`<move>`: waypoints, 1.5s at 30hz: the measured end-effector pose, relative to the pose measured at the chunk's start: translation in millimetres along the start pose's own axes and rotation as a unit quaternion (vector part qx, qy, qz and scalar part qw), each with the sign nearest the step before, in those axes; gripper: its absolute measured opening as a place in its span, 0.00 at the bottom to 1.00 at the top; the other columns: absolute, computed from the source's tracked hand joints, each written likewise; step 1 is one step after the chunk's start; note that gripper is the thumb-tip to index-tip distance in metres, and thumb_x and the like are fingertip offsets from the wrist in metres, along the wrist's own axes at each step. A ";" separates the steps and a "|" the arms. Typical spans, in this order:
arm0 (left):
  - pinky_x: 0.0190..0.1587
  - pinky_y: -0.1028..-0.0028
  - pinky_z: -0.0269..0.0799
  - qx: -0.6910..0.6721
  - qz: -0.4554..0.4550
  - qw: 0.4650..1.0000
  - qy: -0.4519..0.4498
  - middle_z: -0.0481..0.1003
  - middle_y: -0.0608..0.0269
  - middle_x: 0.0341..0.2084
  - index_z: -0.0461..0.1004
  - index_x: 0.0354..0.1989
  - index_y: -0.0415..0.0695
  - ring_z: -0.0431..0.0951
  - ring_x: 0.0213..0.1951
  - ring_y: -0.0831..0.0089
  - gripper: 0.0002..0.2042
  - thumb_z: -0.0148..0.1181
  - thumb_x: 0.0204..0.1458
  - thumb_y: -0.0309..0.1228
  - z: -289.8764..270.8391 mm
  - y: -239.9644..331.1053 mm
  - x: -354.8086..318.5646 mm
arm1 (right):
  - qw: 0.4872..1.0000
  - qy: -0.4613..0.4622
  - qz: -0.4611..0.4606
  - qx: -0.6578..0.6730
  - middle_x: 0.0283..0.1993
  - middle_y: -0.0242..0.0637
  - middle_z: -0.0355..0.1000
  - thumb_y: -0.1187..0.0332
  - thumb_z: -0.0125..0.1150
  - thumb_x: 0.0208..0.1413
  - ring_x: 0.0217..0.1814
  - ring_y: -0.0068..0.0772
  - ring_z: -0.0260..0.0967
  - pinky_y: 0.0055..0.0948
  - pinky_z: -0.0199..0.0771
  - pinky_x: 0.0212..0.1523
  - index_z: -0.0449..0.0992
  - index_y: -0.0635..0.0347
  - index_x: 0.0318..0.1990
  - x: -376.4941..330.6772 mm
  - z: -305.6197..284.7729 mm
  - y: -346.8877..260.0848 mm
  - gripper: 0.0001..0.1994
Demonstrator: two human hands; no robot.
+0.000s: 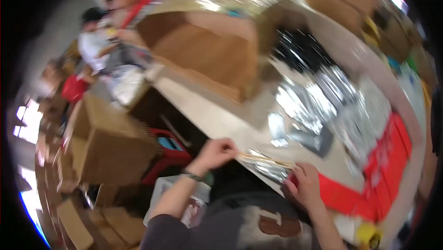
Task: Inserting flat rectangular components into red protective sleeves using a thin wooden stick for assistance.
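Between my two hands runs a thin, straight yellowish strand or pair of sticks (265,159), too blurred to name more closely. My left hand (217,153), with a dark band at its wrist, pinches one end at the table's near edge. The other end meets the fingers of my right hand (303,183), which are curled closed. Just under the strand, a shiny silver packet (272,171) lies at the table edge. Several silver packets (304,107) and a dark grey one (318,141) are spread farther in on the table (198,104).
A large open cardboard box (203,56) stands on the table, with glossy black packets (302,51) to its right. Red boxes (387,167) line the right side. Cardboard boxes (110,144) and a red crate (166,157) are at left. Another person (92,44) is at far left.
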State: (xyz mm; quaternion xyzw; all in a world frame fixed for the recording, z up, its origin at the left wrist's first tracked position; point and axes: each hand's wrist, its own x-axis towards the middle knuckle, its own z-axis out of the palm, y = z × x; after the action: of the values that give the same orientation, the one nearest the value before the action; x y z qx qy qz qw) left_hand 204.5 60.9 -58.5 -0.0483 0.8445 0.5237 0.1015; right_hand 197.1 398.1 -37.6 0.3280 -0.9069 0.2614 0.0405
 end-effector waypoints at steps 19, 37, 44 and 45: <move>0.63 0.60 0.62 0.152 0.300 0.941 -0.043 0.61 0.47 0.60 0.56 0.67 0.41 0.65 0.60 0.48 0.37 0.66 0.48 0.33 126.0 59.1 -10.9 | 0.999 0.040 0.003 -0.025 0.44 0.49 0.68 0.63 0.72 0.37 0.46 0.53 0.67 0.45 0.68 0.45 0.75 0.54 0.46 -20.7 9.1 6.0 0.24; 0.37 0.61 0.69 -0.023 0.155 0.852 -0.500 0.71 0.54 0.33 0.70 0.33 0.39 0.73 0.35 0.58 0.13 0.63 0.38 0.29 181.1 77.2 7.3 | 0.987 -0.159 -0.025 -0.001 0.58 0.58 0.67 0.51 0.60 0.51 0.58 0.60 0.65 0.51 0.65 0.58 0.74 0.62 0.50 -39.2 -37.2 41.6 0.26; 0.44 0.72 0.73 0.078 -0.050 0.979 -0.181 0.76 0.59 0.34 0.73 0.44 0.39 0.77 0.38 0.73 0.18 0.70 0.45 0.31 109.7 62.2 11.0 | 0.992 -0.094 0.083 -0.019 0.66 0.60 0.57 0.54 0.75 0.40 0.68 0.65 0.53 0.54 0.56 0.67 0.71 0.63 0.46 -53.1 -45.2 19.7 0.29; 0.46 0.72 0.72 0.003 -0.050 0.971 -0.234 0.75 0.60 0.36 0.72 0.47 0.39 0.76 0.40 0.73 0.21 0.70 0.45 0.30 113.4 57.7 4.0 | 0.989 -0.136 0.058 -0.026 0.65 0.61 0.57 0.54 0.75 0.40 0.68 0.66 0.54 0.54 0.56 0.68 0.70 0.64 0.47 -53.3 -48.5 27.3 0.30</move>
State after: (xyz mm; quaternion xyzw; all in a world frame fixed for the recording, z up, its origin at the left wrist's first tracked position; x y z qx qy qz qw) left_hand 203.4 188.2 -57.8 0.0335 0.7951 0.5125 0.3225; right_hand 217.1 470.7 -21.1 0.3063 -0.9280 0.1923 -0.0893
